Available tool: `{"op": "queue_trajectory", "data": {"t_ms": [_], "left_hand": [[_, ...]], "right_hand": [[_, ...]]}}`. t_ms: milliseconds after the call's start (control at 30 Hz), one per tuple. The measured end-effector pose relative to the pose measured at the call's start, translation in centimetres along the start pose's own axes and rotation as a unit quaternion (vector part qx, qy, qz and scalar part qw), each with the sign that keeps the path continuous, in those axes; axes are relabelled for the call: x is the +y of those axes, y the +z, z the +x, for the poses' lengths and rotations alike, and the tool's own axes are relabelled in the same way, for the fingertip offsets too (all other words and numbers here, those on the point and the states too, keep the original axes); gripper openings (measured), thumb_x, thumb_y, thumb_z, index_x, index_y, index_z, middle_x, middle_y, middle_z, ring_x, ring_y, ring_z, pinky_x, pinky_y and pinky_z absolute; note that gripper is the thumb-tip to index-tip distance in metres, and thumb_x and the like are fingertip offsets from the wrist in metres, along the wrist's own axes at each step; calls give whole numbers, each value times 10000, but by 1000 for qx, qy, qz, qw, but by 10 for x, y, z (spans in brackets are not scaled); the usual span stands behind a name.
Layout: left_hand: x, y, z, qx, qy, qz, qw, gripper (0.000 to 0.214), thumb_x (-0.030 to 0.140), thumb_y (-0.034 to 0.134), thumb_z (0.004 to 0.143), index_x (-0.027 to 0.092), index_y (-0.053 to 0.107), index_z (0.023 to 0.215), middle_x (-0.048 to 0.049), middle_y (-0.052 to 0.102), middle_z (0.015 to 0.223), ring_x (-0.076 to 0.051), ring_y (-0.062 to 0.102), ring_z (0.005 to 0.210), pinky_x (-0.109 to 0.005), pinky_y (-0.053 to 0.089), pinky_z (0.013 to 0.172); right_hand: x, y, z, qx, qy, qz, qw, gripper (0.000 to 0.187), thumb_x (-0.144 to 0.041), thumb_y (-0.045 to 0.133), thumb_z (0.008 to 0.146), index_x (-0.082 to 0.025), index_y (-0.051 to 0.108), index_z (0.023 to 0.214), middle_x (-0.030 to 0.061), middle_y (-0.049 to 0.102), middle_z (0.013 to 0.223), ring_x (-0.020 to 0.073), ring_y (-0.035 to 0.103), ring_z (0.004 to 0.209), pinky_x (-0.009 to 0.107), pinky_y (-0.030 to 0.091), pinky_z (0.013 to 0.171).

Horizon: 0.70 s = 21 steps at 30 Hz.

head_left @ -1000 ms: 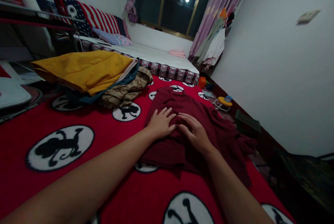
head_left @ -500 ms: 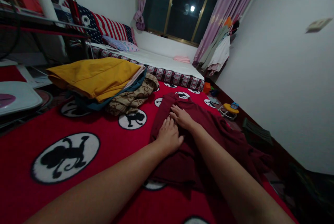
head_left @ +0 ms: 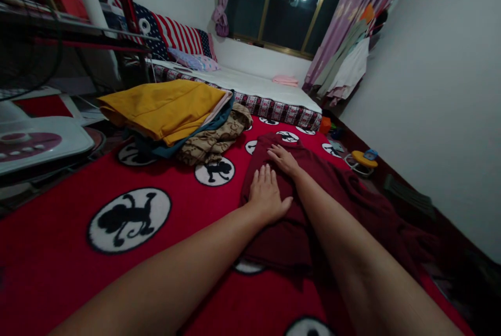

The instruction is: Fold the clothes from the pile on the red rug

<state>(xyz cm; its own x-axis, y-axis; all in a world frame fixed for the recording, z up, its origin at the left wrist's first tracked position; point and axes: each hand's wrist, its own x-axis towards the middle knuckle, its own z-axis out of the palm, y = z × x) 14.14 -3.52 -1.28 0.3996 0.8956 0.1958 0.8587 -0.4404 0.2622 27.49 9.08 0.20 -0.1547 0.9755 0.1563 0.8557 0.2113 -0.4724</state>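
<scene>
A dark maroon garment [head_left: 344, 190] lies spread over the red blanket [head_left: 188, 216], its far right part loosely bunched. My left hand [head_left: 266, 192] rests flat on the garment's left part, fingers stretched and thumb out to the right. Just beyond it, my right hand [head_left: 284, 159] also lies palm down on the cloth with its fingers extended. The two hands are close together, and neither grips the fabric. What kind of garment it is, I cannot tell for sure.
To the left sits a stack of folded clothes, a yellow garment [head_left: 168, 109] on top and a brown patterned one [head_left: 215, 135] lower down. Behind are a bed with a white top [head_left: 250, 83] and a cluttered table [head_left: 97, 25]. A yellow-topped stool [head_left: 360, 159] stands right.
My left hand has flattened out, its fingers straighter and its thumb farther out. The camera view has turned slightly left, so everything sits farther right. The garment looks much the same.
</scene>
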Motion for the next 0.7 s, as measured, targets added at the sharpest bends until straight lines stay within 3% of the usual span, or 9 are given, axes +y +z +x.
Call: {"op": "queue_trajectory", "data": {"t_ms": [67, 133, 200, 300, 400, 500, 600, 633, 700], "left_hand": [[-1, 1, 0, 6, -9, 5, 1000, 925, 630, 411, 819, -24, 278, 1460, -218, 191, 1550, -324, 134, 1449, -437, 102, 1188], [-1, 1, 1, 9, -9, 6, 1000, 931, 632, 419, 811, -23, 282, 1459, -219, 190, 1550, -326, 136, 1449, -435, 106, 1186], [-1, 1, 1, 10, -2, 4, 1000, 920, 616, 425, 813, -27, 286, 1456, -227, 189, 1548, -331, 143, 1447, -440, 115, 1181], [-2, 3, 2, 15, 5, 4, 1000, 915, 612, 423, 817, -34, 291, 1451, -237, 197, 1543, -339, 159, 1442, -447, 133, 1173], [-3, 6, 3, 29, 7, 12, 999, 914, 630, 425, 815, -21, 309, 1447, -229, 219, 1539, -336, 177, 1438, -443, 146, 1169], [-4, 9, 3, 40, 11, 23, 999, 903, 638, 420, 818, -11, 330, 1439, -228, 242, 1532, -331, 202, 1432, -437, 156, 1165], [-5, 9, 3, 41, 17, 32, 998, 892, 638, 407, 828, -15, 341, 1432, -232, 252, 1527, -334, 217, 1427, -437, 168, 1159], [-5, 9, 3, 40, 18, 34, 998, 889, 635, 404, 832, -19, 341, 1431, -235, 251, 1526, -337, 218, 1426, -438, 171, 1158], [-5, 8, 4, 39, 18, 36, 998, 884, 629, 402, 837, -24, 342, 1429, -237, 253, 1525, -339, 219, 1425, -438, 173, 1157]], "right_hand": [[3, -7, -16, 27, -10, 49, 998, 564, -533, 292, 953, -167, 621, 1227, 84, 582, 1334, 247, 448, 1312, 426, 339, 1091], [8, -14, -44, 61, -17, 79, 995, 605, -550, 261, 949, -147, 615, 1231, 84, 627, 1272, 235, 536, 1228, 380, 393, 1055], [12, -17, -83, 87, -35, 89, 992, 561, -546, 336, 931, -173, 595, 1261, 87, 586, 1329, 236, 505, 1267, 398, 363, 1083], [10, -21, -146, 51, -80, 27, 995, 495, -477, 454, 908, -233, 536, 1331, 78, 462, 1448, 235, 351, 1385, 475, 265, 1136], [0, -37, -194, 22, -90, 26, 995, 435, -415, 494, 908, -246, 562, 1302, 71, 532, 1391, 217, 470, 1304, 412, 368, 1087], [1, -73, -220, 126, -29, 6, 992, 308, -394, 508, 897, -231, 693, 1082, 64, 717, 1084, 210, 664, 1007, 334, 504, 904], [30, -121, -238, 286, 90, -142, 943, 283, -352, 508, 860, -217, 719, 991, 78, 729, 968, 223, 677, 843, 331, 508, 769], [44, -136, -245, 305, 135, -204, 920, 290, -333, 511, 840, -215, 716, 1008, 88, 720, 991, 230, 671, 829, 333, 498, 741], [77, -160, -258, 275, 222, -302, 885, 322, -346, 558, 783, -206, 709, 1031, 113, 702, 1007, 240, 660, 779, 326, 472, 654]]}}
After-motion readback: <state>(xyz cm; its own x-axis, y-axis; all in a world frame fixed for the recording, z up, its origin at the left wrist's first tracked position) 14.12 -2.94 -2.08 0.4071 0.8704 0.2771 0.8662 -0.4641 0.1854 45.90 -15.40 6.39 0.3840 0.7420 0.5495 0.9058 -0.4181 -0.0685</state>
